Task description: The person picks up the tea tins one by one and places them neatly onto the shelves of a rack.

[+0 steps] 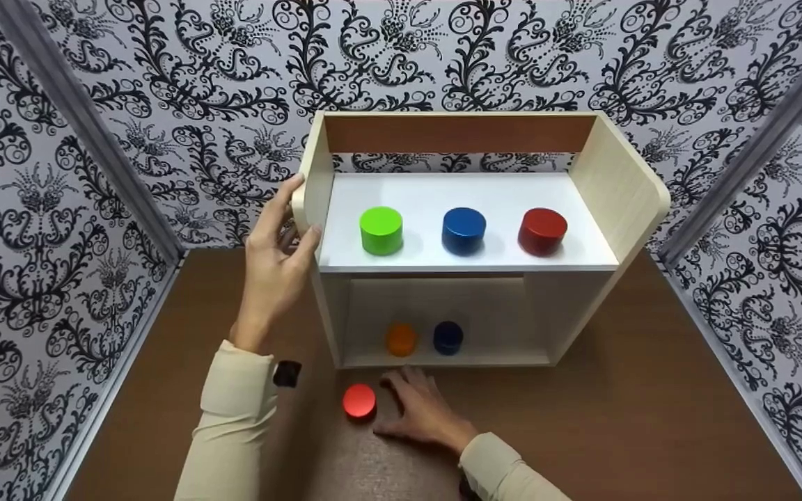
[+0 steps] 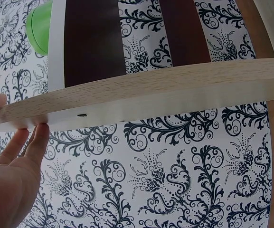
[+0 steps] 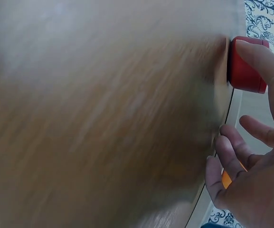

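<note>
My left hand (image 1: pixel 272 268) grips the front edge of the left side panel (image 1: pixel 315 156) of a small two-level wooden shelf (image 1: pixel 617 184), thumb on the inside and fingers on the outside. On the tabletop in front of the shelf stands a red cylinder (image 1: pixel 359 400). Just to its right is my right hand (image 1: pixel 425 410), fingers spread and pointing toward the shelf. The right wrist view has the thumb (image 3: pixel 260 57) overlapping the red cylinder, while the other fingers are slightly bent with nothing between them.
A green cylinder (image 1: pixel 381 231), a blue one (image 1: pixel 464 231) and a dark red one (image 1: pixel 542 232) stand on the white upper board. Below are an orange cylinder (image 1: pixel 401 339) and a dark blue one (image 1: pixel 448 338). Patterned walls (image 1: pixel 401 62) enclose the brown table (image 1: pixel 651 417).
</note>
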`<state>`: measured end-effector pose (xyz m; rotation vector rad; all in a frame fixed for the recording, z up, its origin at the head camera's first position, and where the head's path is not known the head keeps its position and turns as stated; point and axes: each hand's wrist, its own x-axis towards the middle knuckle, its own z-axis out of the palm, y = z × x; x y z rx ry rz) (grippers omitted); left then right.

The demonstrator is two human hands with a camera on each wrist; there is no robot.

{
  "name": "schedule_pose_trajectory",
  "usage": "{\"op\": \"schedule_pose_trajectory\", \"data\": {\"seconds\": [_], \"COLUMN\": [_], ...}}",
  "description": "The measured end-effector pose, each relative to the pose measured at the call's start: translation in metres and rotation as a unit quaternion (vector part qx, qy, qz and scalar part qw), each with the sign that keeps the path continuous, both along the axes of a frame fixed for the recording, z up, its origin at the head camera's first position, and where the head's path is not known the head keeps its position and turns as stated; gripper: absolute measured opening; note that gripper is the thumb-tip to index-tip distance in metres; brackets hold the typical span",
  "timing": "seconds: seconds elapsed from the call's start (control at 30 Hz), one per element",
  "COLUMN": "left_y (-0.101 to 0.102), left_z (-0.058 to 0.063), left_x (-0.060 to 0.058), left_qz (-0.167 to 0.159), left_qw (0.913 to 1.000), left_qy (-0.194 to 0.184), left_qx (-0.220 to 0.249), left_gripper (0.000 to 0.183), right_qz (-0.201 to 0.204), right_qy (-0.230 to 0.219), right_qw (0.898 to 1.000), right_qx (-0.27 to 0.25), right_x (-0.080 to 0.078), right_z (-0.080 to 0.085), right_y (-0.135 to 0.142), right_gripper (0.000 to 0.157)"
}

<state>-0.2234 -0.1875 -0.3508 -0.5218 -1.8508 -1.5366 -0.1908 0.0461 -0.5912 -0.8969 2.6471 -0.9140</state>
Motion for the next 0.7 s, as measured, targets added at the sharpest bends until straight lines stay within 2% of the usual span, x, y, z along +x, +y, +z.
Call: {"op": "schedule_pose_trajectory", "data": {"seconds": [0.2, 0.5, 0.7], "left_y": [0.000, 0.000, 0.000], "left_z": [0.001, 0.001, 0.001], "left_x": [0.001, 0.000, 0.000], "left_qz": [-0.001, 0.009, 0.006], "left_qw": [1.0000, 0.9999, 0.9999], "left_qy": [-0.002, 0.002, 0.003], "left_qx": [-0.002, -0.011, -0.011], "left_gripper": [0.065, 0.065, 0.065], "right_qz": [0.001, 0.002, 0.002], "right_qy": [-0.009, 0.035, 0.005], "right_qw": [1.000, 0.999, 1.000], "right_qx": [0.004, 0.022, 0.027], "right_x": [-0.001, -0.003, -0.002], "right_z": [0.000, -0.002, -0.002], "right_y": [-0.009, -0.022, -0.028], "right_gripper": [0.082, 0.088, 0.092]}}
